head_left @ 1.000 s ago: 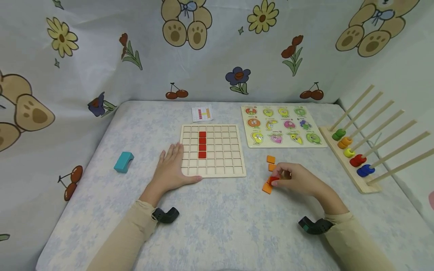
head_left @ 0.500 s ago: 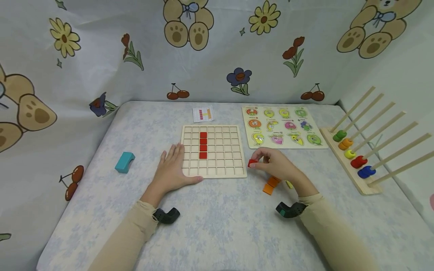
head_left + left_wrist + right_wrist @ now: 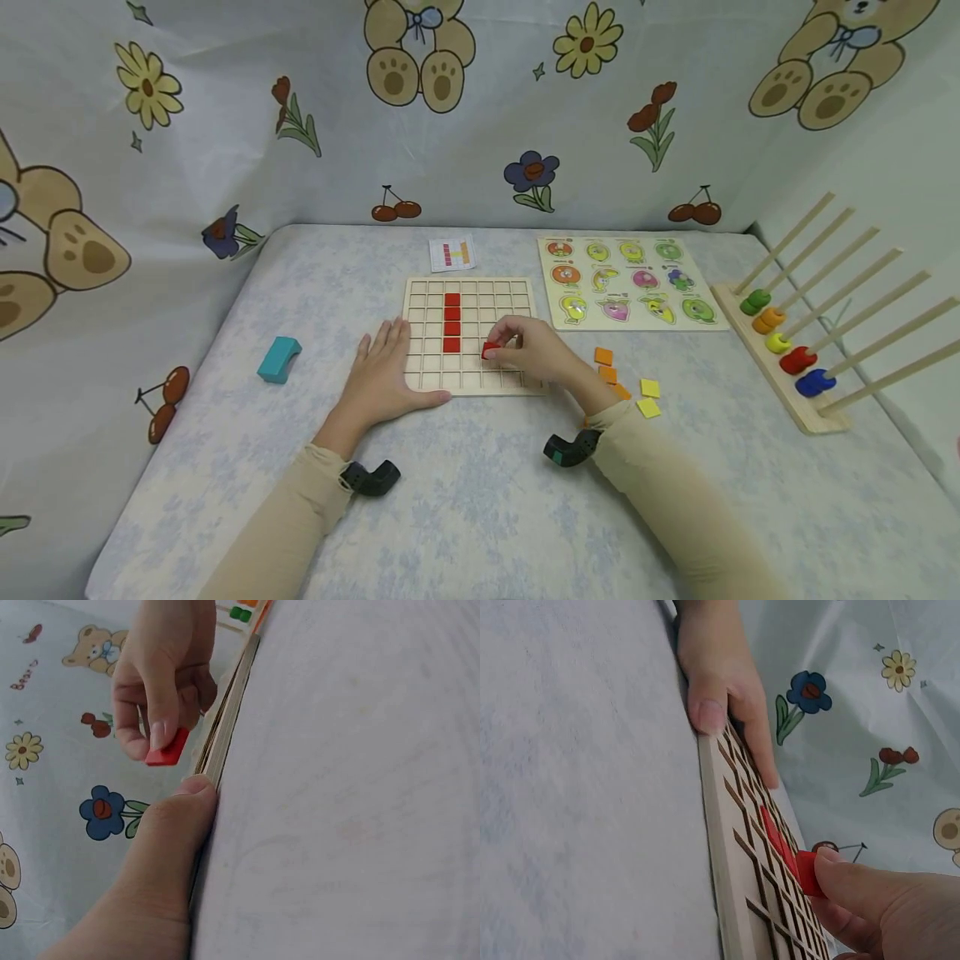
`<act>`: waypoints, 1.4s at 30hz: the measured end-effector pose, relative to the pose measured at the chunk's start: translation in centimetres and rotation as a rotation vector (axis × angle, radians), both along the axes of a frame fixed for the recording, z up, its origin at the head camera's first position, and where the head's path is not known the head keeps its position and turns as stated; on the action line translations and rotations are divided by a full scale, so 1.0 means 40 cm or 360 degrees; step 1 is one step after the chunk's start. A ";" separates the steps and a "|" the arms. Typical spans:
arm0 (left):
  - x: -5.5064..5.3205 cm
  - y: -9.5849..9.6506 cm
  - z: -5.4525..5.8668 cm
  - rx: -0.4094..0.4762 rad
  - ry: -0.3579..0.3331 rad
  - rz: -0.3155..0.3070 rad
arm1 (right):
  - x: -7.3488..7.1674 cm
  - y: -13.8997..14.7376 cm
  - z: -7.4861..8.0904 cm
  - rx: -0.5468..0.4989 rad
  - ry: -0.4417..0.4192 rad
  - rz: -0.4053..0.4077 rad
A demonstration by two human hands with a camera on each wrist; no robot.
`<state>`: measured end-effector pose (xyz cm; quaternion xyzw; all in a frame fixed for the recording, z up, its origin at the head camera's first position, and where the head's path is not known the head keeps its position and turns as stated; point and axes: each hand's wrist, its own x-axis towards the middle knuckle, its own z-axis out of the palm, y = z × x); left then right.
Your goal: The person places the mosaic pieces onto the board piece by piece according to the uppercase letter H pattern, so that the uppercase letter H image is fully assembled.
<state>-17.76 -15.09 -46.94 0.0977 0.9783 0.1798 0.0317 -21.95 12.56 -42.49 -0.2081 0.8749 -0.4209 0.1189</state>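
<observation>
A wooden grid board [image 3: 471, 372] lies mid-table with a column of several red square tiles [image 3: 452, 321] set in its cells. My left hand [image 3: 384, 371] rests along the board's left side, fingers straight, the thumb along the near edge. Over the right half of the board, my right hand [image 3: 536, 350] pinches one red tile [image 3: 808, 873] between thumb and fingers. In the left wrist view that held tile [image 3: 168, 749] shows above the board, apart from it.
Loose orange tiles [image 3: 603, 356] and yellow tiles [image 3: 649, 388] lie right of the board. Behind it are a small pattern card [image 3: 452, 254] and a fruit puzzle board [image 3: 633, 283]. A peg rack [image 3: 780, 358] stands far right, a teal block [image 3: 279, 360] left.
My right hand has carried the red tile from the loose tiles leftward to over the grid board, uncovering the yellow tiles. My left hand has stayed at the board.
</observation>
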 end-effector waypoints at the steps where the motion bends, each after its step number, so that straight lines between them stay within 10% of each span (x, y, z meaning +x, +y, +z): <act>1: 0.000 0.000 0.000 -0.0005 0.0003 0.0000 | 0.000 -0.016 -0.003 -0.0001 -0.0004 0.0009; 20: 0.003 0.001 0.007 -0.0010 0.0019 -0.0011 | 0.006 -0.145 -0.016 0.0224 0.0211 0.0057; 42: -0.002 0.002 0.000 -0.0034 0.0010 -0.0008 | 0.024 -0.129 0.001 0.0373 0.0286 0.0204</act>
